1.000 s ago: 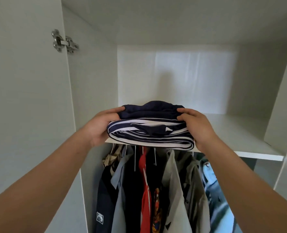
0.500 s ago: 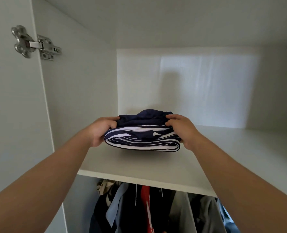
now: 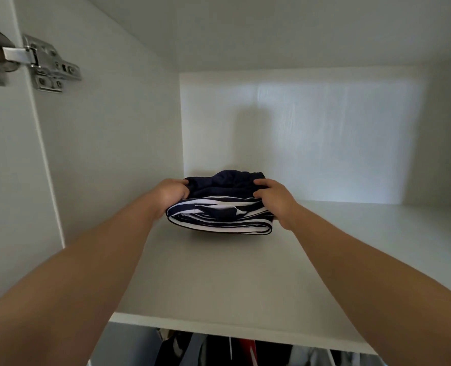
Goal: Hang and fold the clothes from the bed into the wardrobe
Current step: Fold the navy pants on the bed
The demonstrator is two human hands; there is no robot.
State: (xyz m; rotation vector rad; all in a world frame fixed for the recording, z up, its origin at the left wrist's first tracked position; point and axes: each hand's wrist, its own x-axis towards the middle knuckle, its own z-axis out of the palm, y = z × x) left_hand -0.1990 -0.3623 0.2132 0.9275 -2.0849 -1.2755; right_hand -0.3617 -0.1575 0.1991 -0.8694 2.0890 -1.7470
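A folded pile of clothes (image 3: 220, 216), navy on top and navy-and-white striped below, lies deep on the white upper shelf (image 3: 219, 281) of the wardrobe, close to the back left corner. My left hand (image 3: 170, 194) grips its left side, fingers curled over the top. My right hand (image 3: 277, 199) grips its right side the same way. Both forearms reach in over the shelf.
The wardrobe's left wall carries a metal door hinge (image 3: 42, 64) at the upper left. Below the shelf edge, the tops of several hanging garments (image 3: 235, 350) show. The shelf stretches bare to the right of the pile.
Both hands have pushed the pile from the shelf's front edge to the back left part of the shelf. My view has moved closer and higher.
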